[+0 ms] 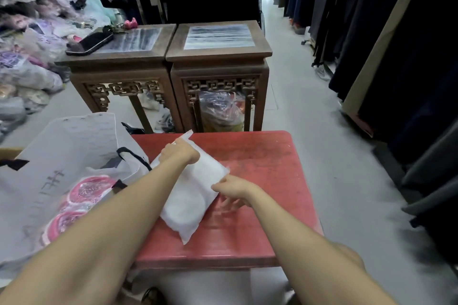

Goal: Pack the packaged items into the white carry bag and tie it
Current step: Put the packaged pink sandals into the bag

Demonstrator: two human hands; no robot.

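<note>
— Well, where is the white package (188, 195) to be found?
— On the red table (260, 156), slanted across its left half. Its far end is gripped by the left hand (179, 153), and its right edge is pinched by the right hand (231, 188).
— How is it likely to handle?
— It is judged light and soft, with slippery film. Both ends should be held so that sagging is avoided.
— And the white carry bag (74, 146)?
— Just left of the table, mouth open, with pink packets (86, 190) already inside.
</note>
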